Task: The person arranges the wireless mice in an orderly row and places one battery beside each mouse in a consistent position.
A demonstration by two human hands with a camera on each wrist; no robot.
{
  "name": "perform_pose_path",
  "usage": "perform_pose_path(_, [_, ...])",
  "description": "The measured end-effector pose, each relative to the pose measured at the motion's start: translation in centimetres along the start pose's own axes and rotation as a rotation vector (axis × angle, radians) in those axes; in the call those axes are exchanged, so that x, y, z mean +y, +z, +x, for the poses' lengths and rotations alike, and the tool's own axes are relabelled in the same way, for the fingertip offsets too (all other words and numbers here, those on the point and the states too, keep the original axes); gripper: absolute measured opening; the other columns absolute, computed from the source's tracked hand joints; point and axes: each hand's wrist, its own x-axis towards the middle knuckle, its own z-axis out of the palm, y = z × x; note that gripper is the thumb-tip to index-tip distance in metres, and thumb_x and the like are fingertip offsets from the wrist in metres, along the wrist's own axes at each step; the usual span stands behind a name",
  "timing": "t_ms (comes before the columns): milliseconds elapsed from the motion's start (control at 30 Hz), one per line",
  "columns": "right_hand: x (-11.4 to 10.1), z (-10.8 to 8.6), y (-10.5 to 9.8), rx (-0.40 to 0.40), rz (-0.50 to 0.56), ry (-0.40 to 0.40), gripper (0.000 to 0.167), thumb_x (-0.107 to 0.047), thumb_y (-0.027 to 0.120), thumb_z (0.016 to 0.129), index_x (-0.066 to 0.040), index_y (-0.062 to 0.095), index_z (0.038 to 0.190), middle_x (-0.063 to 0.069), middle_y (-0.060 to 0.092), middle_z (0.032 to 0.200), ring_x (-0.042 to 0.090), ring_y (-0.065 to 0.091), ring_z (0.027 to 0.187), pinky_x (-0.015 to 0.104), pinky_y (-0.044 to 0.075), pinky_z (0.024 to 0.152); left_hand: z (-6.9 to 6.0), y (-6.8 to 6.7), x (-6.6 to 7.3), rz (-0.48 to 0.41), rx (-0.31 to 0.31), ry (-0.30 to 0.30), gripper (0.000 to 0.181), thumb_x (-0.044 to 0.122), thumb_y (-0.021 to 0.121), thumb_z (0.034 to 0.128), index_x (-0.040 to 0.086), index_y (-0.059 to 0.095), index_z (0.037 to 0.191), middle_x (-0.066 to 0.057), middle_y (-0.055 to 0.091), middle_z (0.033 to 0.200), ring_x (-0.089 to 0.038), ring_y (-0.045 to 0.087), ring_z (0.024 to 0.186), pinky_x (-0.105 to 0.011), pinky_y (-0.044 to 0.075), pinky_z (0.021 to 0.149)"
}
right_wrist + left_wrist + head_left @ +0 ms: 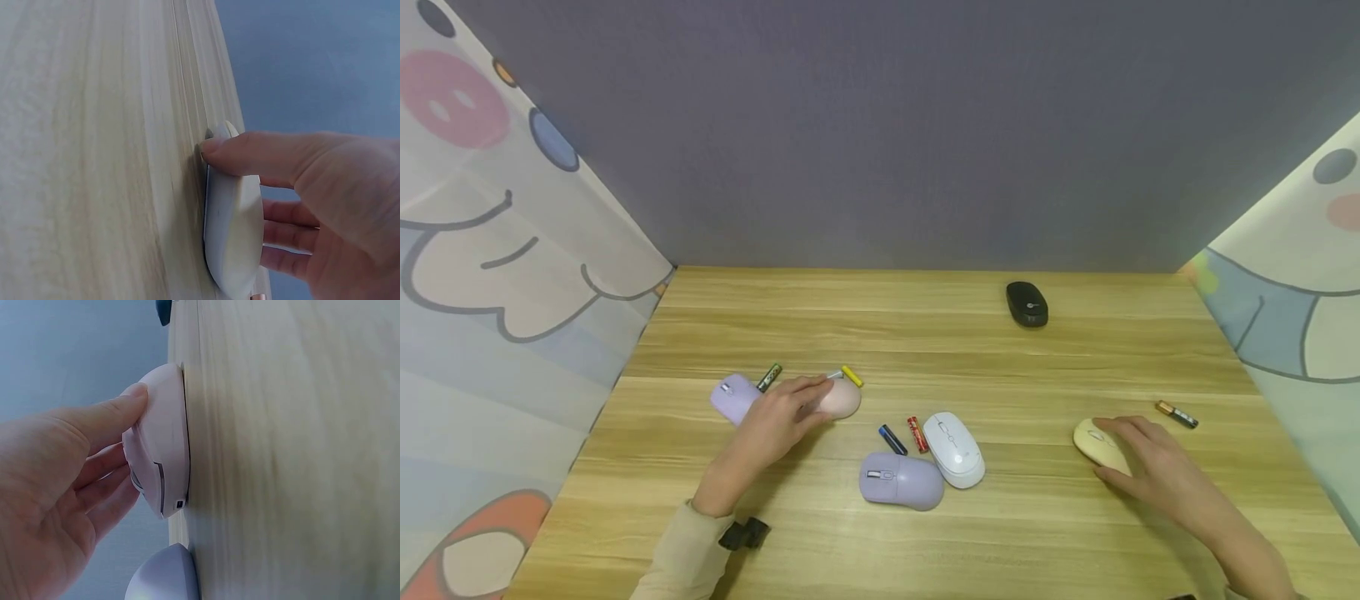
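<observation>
My left hand [782, 417] holds a pale pink computer mouse [839, 399] by its sides, the thumb [134, 400] on the near flank. In the left wrist view that pink mouse [159, 437] lies on the wooden table. Over on the right, my right hand [1157, 467] grips a pale yellow mouse [1099, 443], also down on the tabletop. The right wrist view shows the thumb on one side of this yellow mouse [234, 231] and fingers at the other. A yellow battery [852, 376] and a light blue battery [835, 374] lie just behind the pink mouse.
A lilac mouse [734, 397] and a green-black battery [769, 377] lie by the left hand. Mid-table are a purple mouse [917, 482], white mouse [954, 450], red battery [917, 434] and blue-black battery [892, 440]. Farther back sits a black mouse [1027, 303]; a copper-black battery [1177, 414] lies right.
</observation>
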Motion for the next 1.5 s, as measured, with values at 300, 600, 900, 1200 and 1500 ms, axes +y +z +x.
perform_pose_path(300, [-0.1, 1.1, -0.5, 0.022, 0.006, -0.052, 0.07, -0.04, 0.091, 0.075, 0.0, 0.065, 0.127, 0.009, 0.068, 0.111, 0.021, 0.059, 0.099, 0.0, 0.036, 0.099, -0.1, 0.0, -0.1, -0.004, 0.0, 0.002, 0.053, 0.023, 0.086, 0.0842, 0.004, 0.07, 0.131, -0.015, 0.07, 0.132, -0.035, 0.068, 0.118, -0.051, 0.056, 0.103])
perform_pose_path(600, [0.0, 2.8, -1.2, 0.035, 0.009, -0.051, 0.069, -0.033, 0.094, 0.073, 0.001, 0.066, 0.126, 0.013, 0.069, 0.111, 0.03, 0.06, 0.098, -0.001, 0.028, 0.102, -0.1, 0.0, -0.1, 0.003, -0.005, -0.001, 0.053, 0.023, 0.085, 0.0853, 0.004, 0.069, 0.132, -0.015, 0.069, 0.133, -0.035, 0.067, 0.119, -0.052, 0.055, 0.104])
perform_pose_path(900, [0.1, 5.0, -1.7, 0.043, -0.02, -0.031, 0.071, -0.015, 0.095, 0.063, 0.002, 0.066, 0.126, 0.017, 0.069, 0.111, 0.036, 0.064, 0.098, 0.031, 0.052, 0.084, -0.1, 0.0, -0.2, 0.003, -0.002, -0.001, 0.053, 0.024, 0.085, 0.0849, 0.005, 0.07, 0.132, -0.014, 0.069, 0.133, -0.035, 0.068, 0.119, -0.051, 0.056, 0.103])
perform_pose_path(1200, [-0.3, 7.1, -2.1, -0.045, 0.032, 0.081, 0.069, -0.009, 0.094, 0.069, 0.0, 0.064, 0.13, 0.018, 0.069, 0.115, 0.036, 0.064, 0.101, 0.048, 0.057, 0.073, 0.0, 0.1, -0.1, 0.01, -0.001, 0.005, 0.054, 0.025, 0.086, 0.0839, 0.005, 0.07, 0.131, -0.014, 0.07, 0.132, -0.034, 0.068, 0.119, -0.051, 0.055, 0.104])
perform_pose_path(1500, [-0.5, 9.5, -1.8, -0.096, 0.069, 0.151, 0.064, -0.013, 0.09, 0.078, 0.003, 0.061, 0.133, 0.026, 0.067, 0.117, 0.04, 0.065, 0.097, 0.052, 0.057, 0.071, 0.1, 0.0, -0.1, 0.011, -0.001, 0.006, 0.054, 0.025, 0.087, 0.0832, 0.004, 0.071, 0.13, -0.015, 0.07, 0.132, -0.034, 0.068, 0.119, -0.05, 0.055, 0.104])
